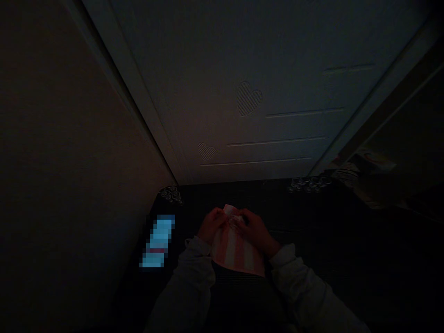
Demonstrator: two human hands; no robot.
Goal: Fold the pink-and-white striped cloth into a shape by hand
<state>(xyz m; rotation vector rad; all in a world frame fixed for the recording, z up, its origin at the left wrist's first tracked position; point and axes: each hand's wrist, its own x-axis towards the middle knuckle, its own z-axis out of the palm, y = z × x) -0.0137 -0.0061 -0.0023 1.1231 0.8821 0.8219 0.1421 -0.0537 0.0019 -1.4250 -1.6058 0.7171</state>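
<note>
In the dim head view, a pink-and-white striped cloth hangs between my two hands over a dark surface. My left hand is closed on its upper left part, fingers curled inward. From the other side my right hand grips the upper right part, its thumb and fingertips bent toward the middle. A small shiny metallic piece shows between the fingertips, against the cloth; its kind is too dark to make out. Both fingertips are partly hidden in the folds.
A pile of shiny ring-like pieces lies at the back left, and more such shiny pieces at the back right. A lit, pixelated phone-like screen is at the left. Behind stands a white panel with embossed hearts.
</note>
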